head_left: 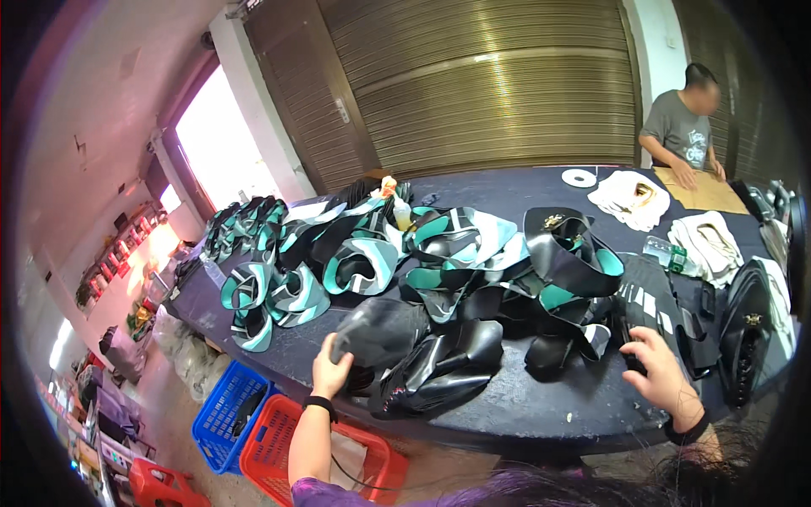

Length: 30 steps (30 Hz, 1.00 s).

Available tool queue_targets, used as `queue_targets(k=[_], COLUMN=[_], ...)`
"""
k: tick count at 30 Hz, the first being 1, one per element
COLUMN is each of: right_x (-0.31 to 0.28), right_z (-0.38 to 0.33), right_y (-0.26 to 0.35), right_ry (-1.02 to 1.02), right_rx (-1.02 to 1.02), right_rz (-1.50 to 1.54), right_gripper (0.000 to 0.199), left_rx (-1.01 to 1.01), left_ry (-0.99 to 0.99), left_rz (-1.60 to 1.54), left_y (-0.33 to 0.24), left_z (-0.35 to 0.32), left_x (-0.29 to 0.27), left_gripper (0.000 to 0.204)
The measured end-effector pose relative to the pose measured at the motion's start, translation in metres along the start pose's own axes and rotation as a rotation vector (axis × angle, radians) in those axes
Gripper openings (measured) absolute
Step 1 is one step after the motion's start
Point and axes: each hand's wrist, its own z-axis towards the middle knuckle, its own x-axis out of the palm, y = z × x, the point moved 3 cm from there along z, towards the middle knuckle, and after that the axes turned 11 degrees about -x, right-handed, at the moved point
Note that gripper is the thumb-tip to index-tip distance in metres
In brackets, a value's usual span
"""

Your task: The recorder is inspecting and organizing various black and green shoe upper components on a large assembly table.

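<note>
My left hand (331,369) grips the near left edge of a black shoe upper (384,329), which is smeared by motion. Just right of it, a glossy black pile of uppers (448,363) lies at the table's near edge. My right hand (657,378) is at the right, its fingers curled at the near end of a stack of dark pieces (646,296); what they hold is mostly hidden. Between and beyond my hands lie several black uppers with teal linings (460,232), one of them a large curled upper (566,253) with a gold emblem.
The dark table (507,418) carries white cloth pieces (629,200), a plastic bottle (665,253) and a white tape roll (579,177). Across it, a person (688,127) handles brown cardboard (701,193). A blue basket (228,414) and a red basket (274,452) stand below the left edge.
</note>
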Motion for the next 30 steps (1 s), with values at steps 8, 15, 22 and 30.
queue_targets(k=[8,15,22,30], right_x=[-0.003,-0.008,0.029,-0.002], right_z=[-0.011,0.026,0.098,0.115], right_y=[-0.003,-0.028,-0.107,-0.099], right_ry=[-0.042,-0.062,-0.078,-0.293], right_rx=[0.02,-0.1,-0.158,-0.421], right_rz=[0.16,-0.153,-0.674,-0.31], right_gripper=[0.038,0.052,0.04,0.036], left_rx=[-0.973,-0.489,-0.124,0.802], left_ry=[0.104,-0.392,-0.524,0.124], left_rz=[-0.969,0.324,0.206,0.473], left_y=[0.081,0.078,0.006,-0.14], left_z=[0.015,0.008,-0.051,-0.167], left_x=[0.006,-0.031,-0.026,0.034], left_gripper=[0.029,0.043,0.027,0.047])
